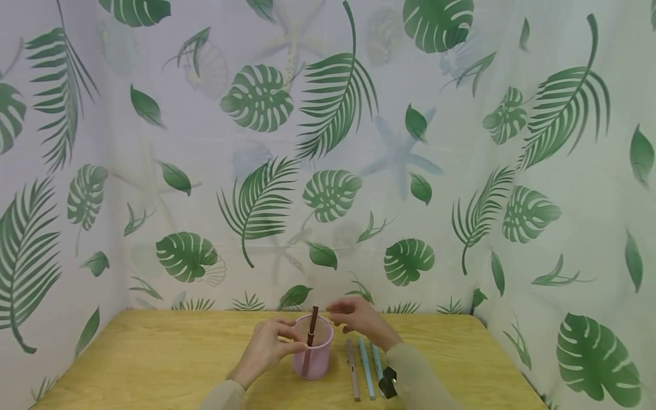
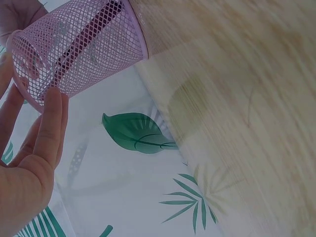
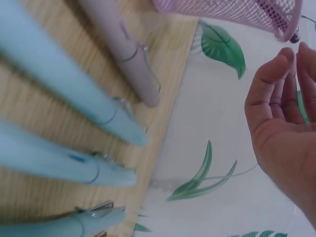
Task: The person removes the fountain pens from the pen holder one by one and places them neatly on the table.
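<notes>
A pink mesh pen holder [image 1: 316, 364] stands upright on the wooden table. One dark red pen [image 1: 314, 320] leans inside it, its upper end above the rim. My left hand [image 1: 269, 345] holds the holder at the rim from the left, thumb at the near side and fingers farther back. In the left wrist view, those fingers [image 2: 49, 128] lie against the mesh. Just right of the rim is my right hand [image 1: 361, 320], apart from the holder and pen. Its fingers [image 3: 270, 84] are loosely bent with nothing between them.
Right of the holder, a mauve pen [image 1: 353, 370] and light blue pens [image 1: 367, 370] lie side by side; the right wrist view shows several pens with metal clips. Part of the row is under my right forearm. Leaf-patterned curtains [image 1: 328, 142] rise behind the table [image 1: 169, 359].
</notes>
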Available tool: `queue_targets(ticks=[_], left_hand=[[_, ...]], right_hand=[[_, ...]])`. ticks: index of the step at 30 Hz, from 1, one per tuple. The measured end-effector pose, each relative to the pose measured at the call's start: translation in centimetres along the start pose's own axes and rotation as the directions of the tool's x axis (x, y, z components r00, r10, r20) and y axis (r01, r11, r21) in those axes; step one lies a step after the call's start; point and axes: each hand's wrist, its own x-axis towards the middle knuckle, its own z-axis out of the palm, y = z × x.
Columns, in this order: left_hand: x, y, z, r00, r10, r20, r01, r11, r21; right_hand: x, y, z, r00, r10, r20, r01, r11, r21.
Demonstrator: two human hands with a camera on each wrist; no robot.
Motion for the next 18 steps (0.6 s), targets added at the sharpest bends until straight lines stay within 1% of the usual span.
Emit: queue_targets(ticks=[3, 7, 10, 15, 18], left_hand=[[0.0, 0.1, 0.0, 1.000, 0.000, 0.002, 0.000, 1.000, -0.001], [0.0, 0.0, 0.0, 1.000, 0.004, 0.002, -0.004, 1.000, 0.002], [0.0, 0.0, 0.0, 1.000, 0.008, -0.002, -0.008, 1.000, 0.005], [-0.1, 0.0, 0.1, 1.000, 0.001, -0.001, -0.001, 1.000, -0.004], [-0.2, 0.0, 0.0, 1.000, 0.009, -0.001, -0.009, 1.000, -0.003]], right_hand=[[0.2, -0.4, 0.4, 1.000, -0.004, -0.011, 0.004, 1.000, -0.006], [0.5, -1.0, 0.9, 0.999, -0.009, -0.045, 0.008, 1.000, -0.028], [0.7, -1.1, 1.1, 0.999, -0.014, -0.052, 0.013, 0.999, -0.033], [1.2, -1.1, 1.5, 0.999, -0.028, -0.029, 0.026, 0.998, -0.049], [1.4, -1.1, 1.7, 0.999, -0.044, -0.008, 0.044, 0.998, -0.046]])
